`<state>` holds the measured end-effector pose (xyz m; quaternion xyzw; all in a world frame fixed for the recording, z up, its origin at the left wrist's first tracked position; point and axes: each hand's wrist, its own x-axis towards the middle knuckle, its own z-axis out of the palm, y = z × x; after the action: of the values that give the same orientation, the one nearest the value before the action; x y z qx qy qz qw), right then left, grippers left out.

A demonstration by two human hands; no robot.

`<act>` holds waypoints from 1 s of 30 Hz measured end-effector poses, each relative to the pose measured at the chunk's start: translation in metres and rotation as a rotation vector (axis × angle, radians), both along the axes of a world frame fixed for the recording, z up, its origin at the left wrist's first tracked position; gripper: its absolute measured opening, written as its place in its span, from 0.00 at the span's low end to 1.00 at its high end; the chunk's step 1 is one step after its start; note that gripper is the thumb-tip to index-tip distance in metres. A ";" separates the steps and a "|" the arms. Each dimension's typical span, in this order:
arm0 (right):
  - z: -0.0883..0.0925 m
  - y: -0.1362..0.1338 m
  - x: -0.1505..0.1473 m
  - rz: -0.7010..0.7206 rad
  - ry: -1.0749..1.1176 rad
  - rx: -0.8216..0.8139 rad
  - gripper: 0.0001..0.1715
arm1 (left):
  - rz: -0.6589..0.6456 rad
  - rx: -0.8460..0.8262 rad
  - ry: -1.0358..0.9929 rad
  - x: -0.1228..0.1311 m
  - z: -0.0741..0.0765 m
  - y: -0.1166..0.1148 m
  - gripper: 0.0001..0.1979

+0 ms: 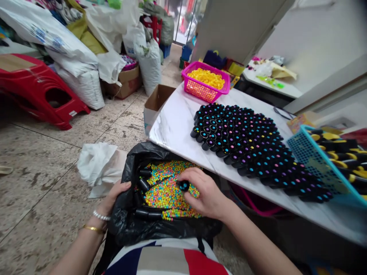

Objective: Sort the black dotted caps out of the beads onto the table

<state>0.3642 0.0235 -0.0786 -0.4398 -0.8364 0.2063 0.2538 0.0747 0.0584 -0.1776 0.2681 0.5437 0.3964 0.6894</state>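
Note:
On my lap stands a box lined with a black plastic bag [160, 231]. Small colourful beads [166, 194] fill it, and several black plastic tubes [144, 185] lie among them at the left side. My left hand [116, 193] grips the box's left rim, thumb on top; the other fingers are hidden beneath the edge. Over the beads, my right hand [205, 191] pinches a short black tube [184, 186], its end facing up with blue showing inside. Many similar black tubes [237, 133] stand packed together on the white table [172, 126], each with a coloured dot at its top.
A pink basket of yellow rings [206, 93] sits at the table's far end. At right leans a blue basket [312, 160] holding black and yellow parts. A cardboard box [156, 101], a crumpled white bag [99, 164] and a red stool [48, 91] are on the floor.

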 end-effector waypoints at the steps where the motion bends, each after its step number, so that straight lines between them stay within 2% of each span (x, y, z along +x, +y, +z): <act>1: 0.007 0.008 0.001 -0.010 -0.064 0.066 0.23 | 0.004 -0.013 -0.019 0.000 0.002 -0.001 0.17; 5: 0.021 0.052 0.012 -0.136 -0.311 0.342 0.18 | -0.005 -0.027 -0.119 0.002 0.004 -0.004 0.20; 9: 0.024 0.085 0.026 -0.256 -0.461 0.519 0.18 | -0.014 0.027 -0.159 -0.002 -0.003 -0.004 0.19; 11: 0.026 0.085 0.026 -0.298 -0.484 0.548 0.21 | -0.030 0.051 -0.169 -0.003 -0.007 -0.003 0.19; 14: 0.023 0.067 0.013 -0.326 -0.404 0.531 0.26 | -0.052 0.047 -0.203 -0.004 -0.011 -0.003 0.23; 16: 0.014 0.049 -0.006 -0.221 -0.321 0.435 0.25 | -0.059 0.054 -0.217 -0.003 -0.012 -0.001 0.25; 19: -0.013 0.029 -0.044 0.013 -0.283 0.158 0.19 | -0.091 0.072 -0.223 -0.002 -0.012 0.001 0.25; 22: -0.039 0.024 -0.083 0.040 -0.353 -0.017 0.22 | -0.112 0.089 -0.219 -0.002 -0.014 0.002 0.25; 25: -0.052 0.025 -0.100 0.142 -0.477 -0.052 0.21 | -0.089 0.095 -0.213 -0.003 -0.016 0.001 0.24; 30: -0.051 0.027 -0.078 0.338 -0.618 0.026 0.23 | -0.102 0.059 -0.291 -0.006 -0.017 -0.002 0.23</act>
<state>0.2858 0.0502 -0.1297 -0.3335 -0.9372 0.0918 -0.0437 0.0691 0.0568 -0.1950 0.2554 0.4120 0.4112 0.7720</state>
